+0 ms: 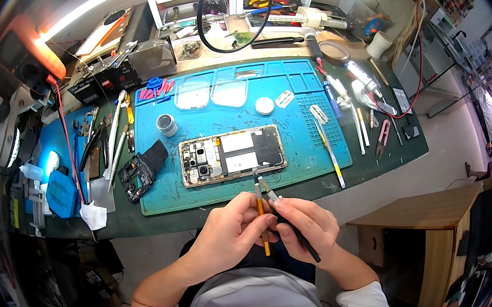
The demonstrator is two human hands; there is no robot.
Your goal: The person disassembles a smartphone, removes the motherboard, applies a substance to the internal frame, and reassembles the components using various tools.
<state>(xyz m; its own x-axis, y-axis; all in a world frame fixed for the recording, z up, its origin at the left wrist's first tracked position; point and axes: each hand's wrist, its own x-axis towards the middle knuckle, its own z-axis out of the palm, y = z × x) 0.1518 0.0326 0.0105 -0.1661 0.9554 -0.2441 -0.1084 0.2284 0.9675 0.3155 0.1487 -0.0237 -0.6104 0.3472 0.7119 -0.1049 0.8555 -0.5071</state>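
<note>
Around opened phone: jar, blades, white tub.

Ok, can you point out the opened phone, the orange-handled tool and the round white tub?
Opened phone [232,156], head view: middle of its exposed insides.
Orange-handled tool [261,207], head view: its handle, above the fingers.
Round white tub [264,105], head view: its top.

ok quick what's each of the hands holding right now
Left hand: closed around an orange-handled tool.
Right hand: closed around a black-handled tool.
</note>
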